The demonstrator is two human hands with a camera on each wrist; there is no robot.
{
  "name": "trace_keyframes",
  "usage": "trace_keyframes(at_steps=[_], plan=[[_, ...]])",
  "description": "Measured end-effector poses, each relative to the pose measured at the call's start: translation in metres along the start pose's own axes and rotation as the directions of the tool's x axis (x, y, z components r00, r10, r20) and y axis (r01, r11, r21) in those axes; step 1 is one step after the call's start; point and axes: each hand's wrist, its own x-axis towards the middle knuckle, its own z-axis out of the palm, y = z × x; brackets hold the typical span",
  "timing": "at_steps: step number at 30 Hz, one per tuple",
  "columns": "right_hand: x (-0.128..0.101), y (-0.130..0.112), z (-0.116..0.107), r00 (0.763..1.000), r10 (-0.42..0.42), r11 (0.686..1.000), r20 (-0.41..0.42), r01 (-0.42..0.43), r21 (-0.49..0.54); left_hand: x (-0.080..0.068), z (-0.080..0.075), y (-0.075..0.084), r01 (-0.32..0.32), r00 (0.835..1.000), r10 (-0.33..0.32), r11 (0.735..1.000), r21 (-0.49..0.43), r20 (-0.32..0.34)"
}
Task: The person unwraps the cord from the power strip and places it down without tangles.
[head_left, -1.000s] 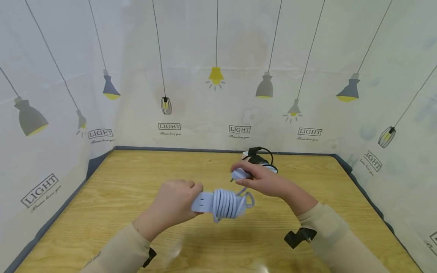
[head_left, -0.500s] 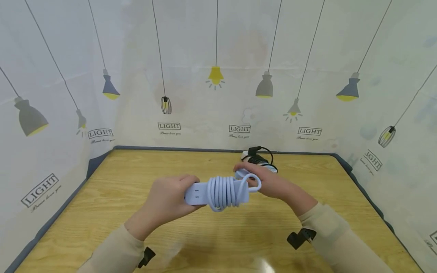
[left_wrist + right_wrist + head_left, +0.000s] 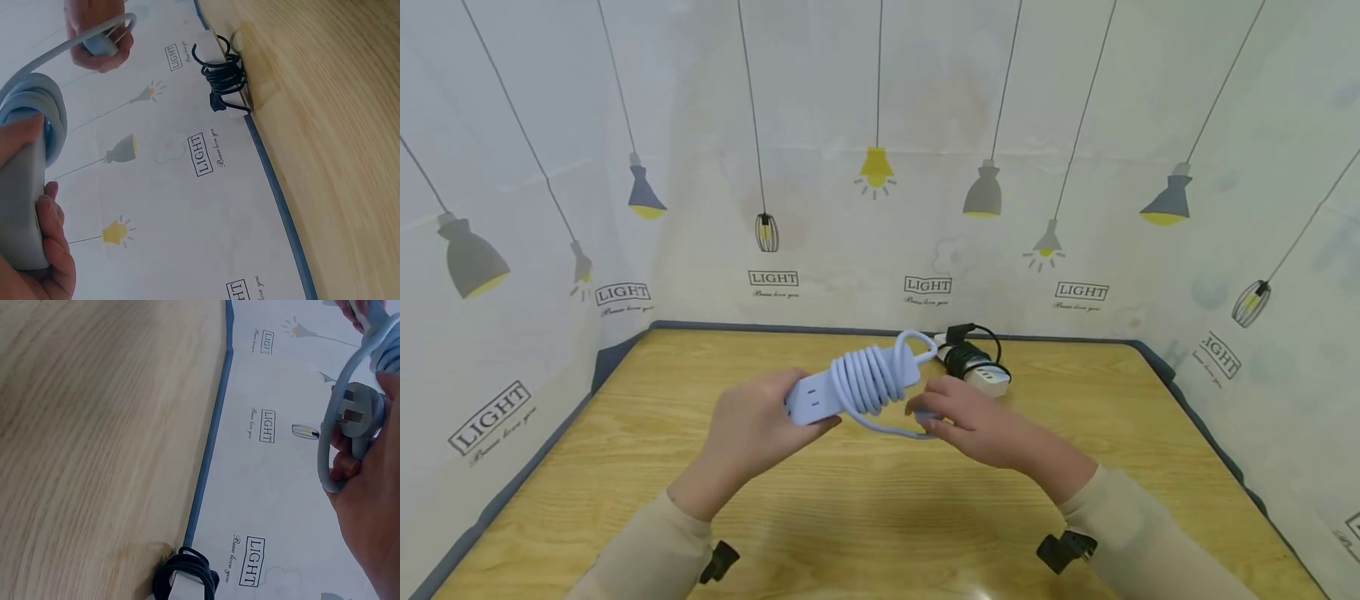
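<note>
My left hand (image 3: 748, 425) grips one end of a white power strip (image 3: 812, 398) held above the table. Its white cord (image 3: 868, 379) is wound in several turns around the strip's other end, and a loop stands out past that end. A length of cord runs under the strip to my right hand (image 3: 977, 421), which pinches the plug (image 3: 362, 411). In the right wrist view the plug's flat prongs show beside the cord. The left wrist view has my left thumb lying along the strip and fingers curled beneath it.
A second power strip (image 3: 988, 379), white with a black cord (image 3: 964, 360) wrapped around it, lies at the back of the wooden table (image 3: 865, 517). Behind it rises a pale backdrop (image 3: 850, 100) printed with lamps.
The power strip has risen and shifted left, its wound end now tilted up. My right hand has moved slightly lower with the plug, drawing the cord below the strip.
</note>
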Motion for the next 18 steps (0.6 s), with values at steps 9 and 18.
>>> trace_keyframes(at_steps=[9,18], plan=[[-0.005,-0.009,0.003,0.986,-0.156,0.983,-0.064,0.149,-0.103,0.000,-0.003,-0.008,0.089,0.995,-0.092,0.995,0.055,0.050],[-0.007,-0.028,-0.006,0.957,-0.253,0.965,-0.139,0.239,-0.108,-0.004,-0.001,-0.013,0.154,0.981,-0.162,0.985,0.078,0.108]])
